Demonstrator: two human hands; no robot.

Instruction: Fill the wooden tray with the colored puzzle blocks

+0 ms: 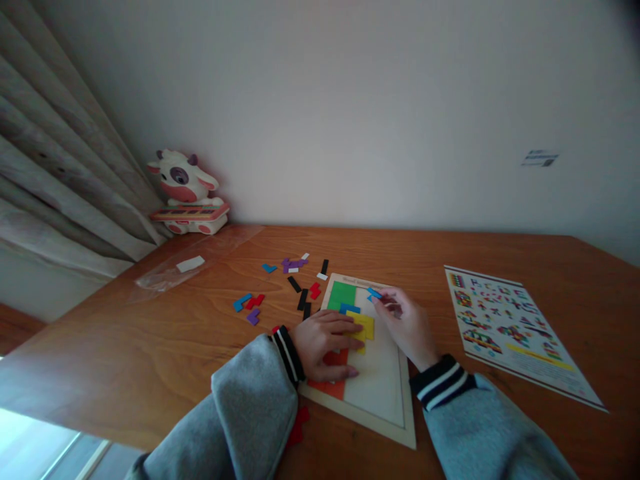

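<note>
A wooden puzzle tray [373, 424] with a pale inside lies before me. Green [342, 293], blue, yellow [367, 326] and red-orange [327, 389] pieces cover its left side. My left hand [325, 343] lies flat over the yellow and red-orange pieces, fingers spread, hiding part of them. Above the tray's upper right, my right hand [407, 327] pinches a small blue puzzle piece [374, 293] between thumb and fingers.
Loose blue, red, purple [253, 317], black [294, 284] and white pieces lie left of the tray. A printed pattern sheet [520, 327] is at the right. A clear plastic bag [165, 273] and a cow toy keyboard [190, 193] sit at the back left, near a curtain [60, 147].
</note>
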